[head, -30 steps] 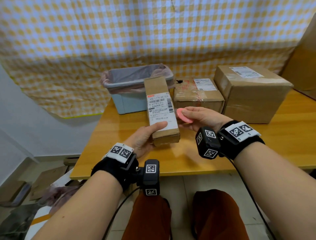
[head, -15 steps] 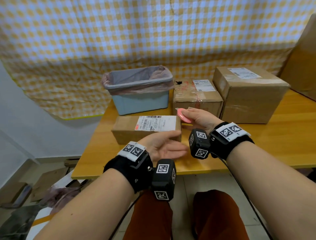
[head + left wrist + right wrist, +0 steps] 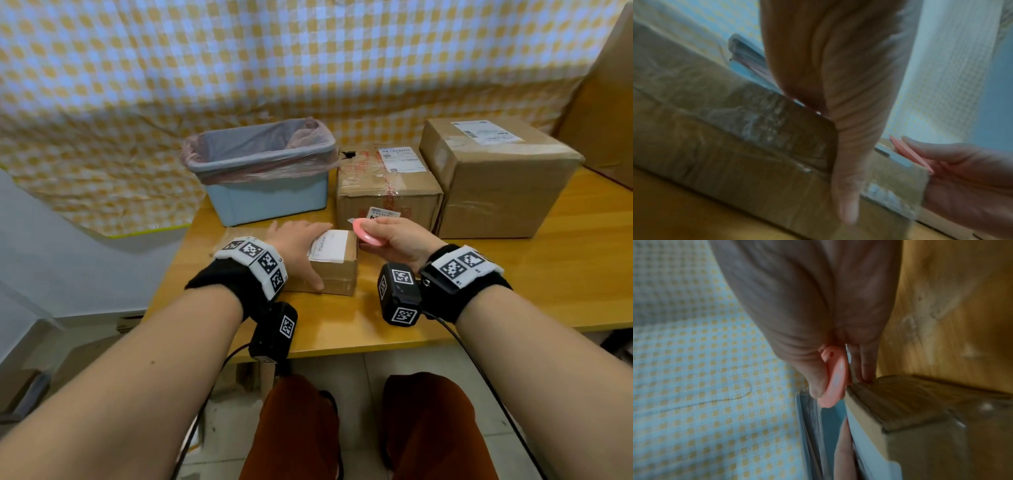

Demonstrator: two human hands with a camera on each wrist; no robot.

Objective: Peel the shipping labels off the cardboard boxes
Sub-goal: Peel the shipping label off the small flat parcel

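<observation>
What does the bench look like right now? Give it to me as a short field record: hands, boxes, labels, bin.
left hand: lies flat on the long box, thumb down its front
right hand: pinches the pink cutter above the box's right end
long box label: on, partly covered
medium box: label on
large box: label on
bin: lined, behind the long box
table: wooden

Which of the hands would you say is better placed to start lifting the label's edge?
Right hand: it holds the pink cutter beside the label, while the left hand steadies the box.
</observation>
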